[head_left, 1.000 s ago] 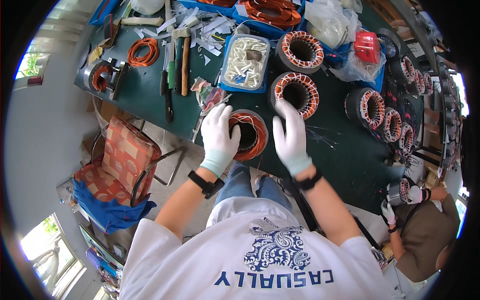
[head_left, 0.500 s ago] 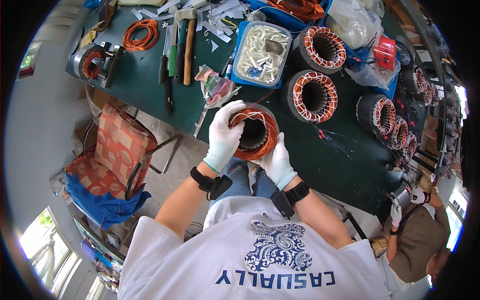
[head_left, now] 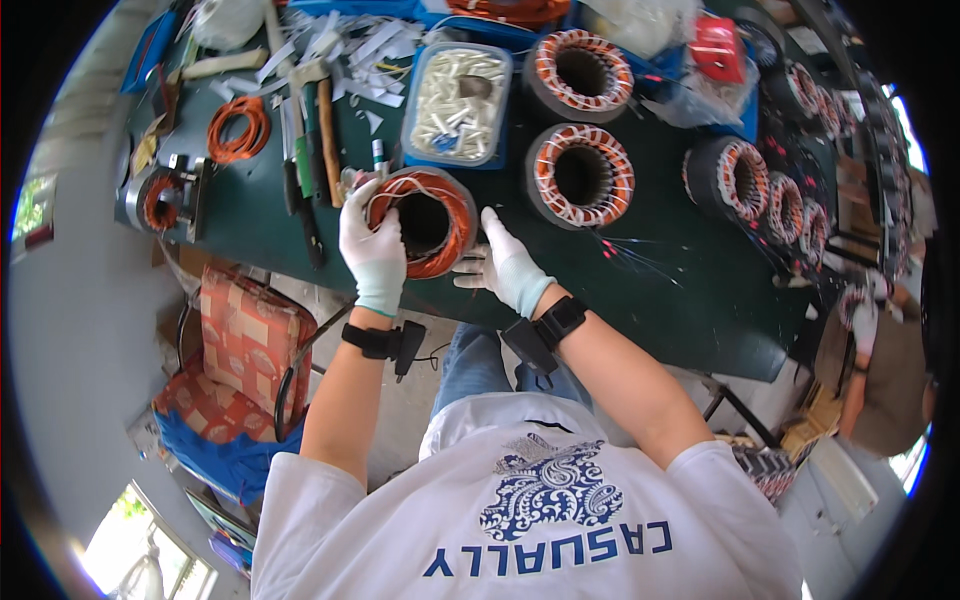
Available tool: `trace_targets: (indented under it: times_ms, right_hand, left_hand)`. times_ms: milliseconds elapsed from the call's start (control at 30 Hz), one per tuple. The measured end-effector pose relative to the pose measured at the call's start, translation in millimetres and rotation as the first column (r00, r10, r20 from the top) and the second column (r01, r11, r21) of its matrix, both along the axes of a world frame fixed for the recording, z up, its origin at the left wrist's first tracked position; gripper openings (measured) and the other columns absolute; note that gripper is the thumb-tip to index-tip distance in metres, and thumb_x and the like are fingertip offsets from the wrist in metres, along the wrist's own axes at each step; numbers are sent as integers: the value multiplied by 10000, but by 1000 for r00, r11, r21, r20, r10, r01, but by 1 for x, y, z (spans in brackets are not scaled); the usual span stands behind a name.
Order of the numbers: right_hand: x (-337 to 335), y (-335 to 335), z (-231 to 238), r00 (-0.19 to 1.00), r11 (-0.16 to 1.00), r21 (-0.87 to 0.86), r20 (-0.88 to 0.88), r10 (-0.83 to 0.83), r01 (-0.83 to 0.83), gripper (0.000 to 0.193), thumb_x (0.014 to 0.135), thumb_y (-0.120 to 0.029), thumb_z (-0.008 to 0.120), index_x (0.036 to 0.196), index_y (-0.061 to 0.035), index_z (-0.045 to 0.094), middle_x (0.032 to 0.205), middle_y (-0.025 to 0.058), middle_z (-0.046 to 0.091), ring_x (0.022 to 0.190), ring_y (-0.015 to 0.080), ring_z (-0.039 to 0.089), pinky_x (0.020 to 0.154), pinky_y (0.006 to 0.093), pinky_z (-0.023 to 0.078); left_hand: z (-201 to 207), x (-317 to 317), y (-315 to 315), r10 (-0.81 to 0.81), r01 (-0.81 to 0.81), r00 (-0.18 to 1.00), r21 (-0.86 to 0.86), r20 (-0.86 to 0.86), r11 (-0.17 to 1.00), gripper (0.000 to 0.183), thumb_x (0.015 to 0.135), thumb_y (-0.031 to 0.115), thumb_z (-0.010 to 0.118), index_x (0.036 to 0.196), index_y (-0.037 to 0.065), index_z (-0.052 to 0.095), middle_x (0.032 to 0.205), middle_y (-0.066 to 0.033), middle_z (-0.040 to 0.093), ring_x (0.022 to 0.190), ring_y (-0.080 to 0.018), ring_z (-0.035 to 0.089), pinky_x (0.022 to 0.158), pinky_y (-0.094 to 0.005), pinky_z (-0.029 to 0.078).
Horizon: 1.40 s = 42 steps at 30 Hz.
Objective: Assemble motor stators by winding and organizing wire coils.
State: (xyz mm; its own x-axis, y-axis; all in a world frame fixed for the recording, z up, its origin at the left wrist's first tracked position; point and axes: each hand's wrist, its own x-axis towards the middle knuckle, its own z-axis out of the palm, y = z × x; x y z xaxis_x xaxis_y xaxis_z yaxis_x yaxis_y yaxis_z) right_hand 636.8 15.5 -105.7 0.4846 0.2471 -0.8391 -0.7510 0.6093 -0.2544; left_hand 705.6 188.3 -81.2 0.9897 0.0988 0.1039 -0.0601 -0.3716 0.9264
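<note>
A motor stator (head_left: 455,225) with orange copper windings is at the near edge of the dark green table (head_left: 680,330), its hollow bore facing up. My white-gloved left hand (head_left: 375,240) grips the stator's left rim, thumb over the windings and fingers wrapped outside. To its right, my gloved right hand (head_left: 505,265) has its fingers spread and its thumb raised, next to the stator's side; whether the fingertips touch it is hard to see. Just beyond are two stators with white-laced windings, one nearer (head_left: 622,180) and one farther (head_left: 590,108).
A clear tub of white tubes (head_left: 455,145) stands behind the stator. Left of it lie a wooden-handled hammer (head_left: 328,140), a green-handled tool (head_left: 303,165) and a coil of orange wire (head_left: 240,130). More stators (head_left: 735,180) line the right; a co-worker (head_left: 870,370) works there.
The stator has moved left and farther from me, over the table's edge, near where the crumpled patterned cloth lay. My right hand has come off its grip and opened; my left still holds.
</note>
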Motion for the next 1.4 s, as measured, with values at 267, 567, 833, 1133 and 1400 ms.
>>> trace_targets:
  times_ms: [267, 567, 833, 1133, 1400]
  right_hand:
    - [-164, -79, 14, 998, 965, -257, -14, 60, -61, 475, 1039, -446, 507, 1362, -106, 579, 1183, 128, 682, 1009, 225, 667, 846, 366, 530]
    - [-369, -97, 60, 859, 750, -515, -47, -509, 416, 316, 1003, -190, 572, 1285, -49, 600, 1155, 100, 678, 995, 228, 675, 776, 332, 551]
    - [-563, 5, 52, 361, 241, -312, 421, -832, 919, 238, 989, -127, 602, 1219, -66, 609, 1099, 50, 639, 911, 144, 616, 705, 261, 508]
    - [-688, 43, 101, 152, 67, -332, 236, -960, 941, 375, 1043, -206, 532, 1377, -37, 557, 1021, 24, 621, 781, 35, 503, 596, 167, 374]
    - [-732, -9, 114, 416, 281, -396, 312, -854, 874, 480, 1050, -340, 503, 1411, -27, 555, 1251, 103, 664, 1157, 173, 607, 979, 310, 460]
  left_hand:
    - [35, -6, -35, -237, 169, 965, 416, 116, 893, 467, 865, -152, 553, 1323, -58, 550, 1350, -170, 581, 1260, -277, 573, 1112, -386, 425]
    - [99, -163, -161, -976, 981, 56, 171, 212, 93, 227, 915, -91, 546, 1092, -9, 662, 1158, -152, 675, 1134, -351, 628, 1022, -440, 474]
    - [120, -287, -244, -827, 831, -542, 244, 153, -500, 316, 815, -135, 579, 1026, 59, 711, 1061, -108, 717, 1029, -313, 670, 947, -399, 510]
    - [113, -442, -268, -663, 646, -745, 331, 77, -688, 243, 826, -47, 627, 1035, 62, 688, 970, -102, 721, 947, -315, 680, 863, -423, 516]
    - [87, -477, -284, -925, 952, -246, 108, -291, -287, 283, 985, 29, 540, 1245, -16, 640, 1185, -177, 687, 1112, -267, 669, 1008, -349, 486]
